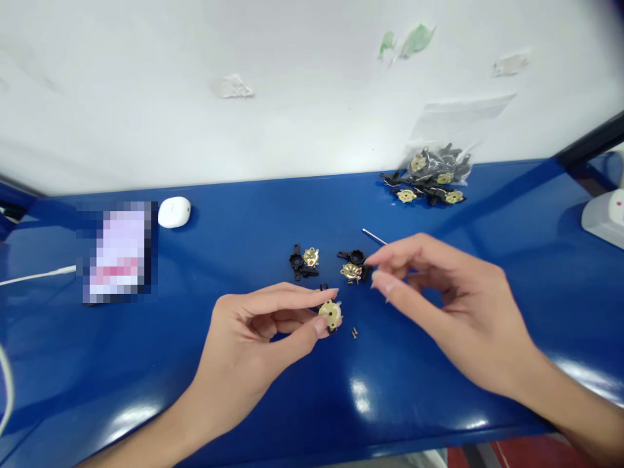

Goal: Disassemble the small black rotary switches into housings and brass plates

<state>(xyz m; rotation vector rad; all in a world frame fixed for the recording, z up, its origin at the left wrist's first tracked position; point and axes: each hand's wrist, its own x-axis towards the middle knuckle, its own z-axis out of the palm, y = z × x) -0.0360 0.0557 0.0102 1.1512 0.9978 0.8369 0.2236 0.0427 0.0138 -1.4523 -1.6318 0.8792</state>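
My left hand (248, 338) pinches a round brass plate (330, 314) between thumb and fingertips, with a black plastic part (324, 286) showing behind it. My right hand (448, 299) hangs just right of a second brass plate (351, 272), its thumb and forefinger close together with nothing visible between them. That plate lies against a black plastic piece (355, 256). Farther left, a third brass plate (311, 257) sits beside a black piece (296, 261). Two tiny screws (354, 333) lie below the held plate. A thin metal shaft (374, 236) pokes out behind my right hand.
A plastic bag (453, 127) and a heap of black and brass parts (429, 179) lie at the back of the blue table (244, 403). A white rounded case (174, 212), a pixelated rectangular object (117, 252) and a white cable (39, 278) are on the left, against a white wall (292, 84).
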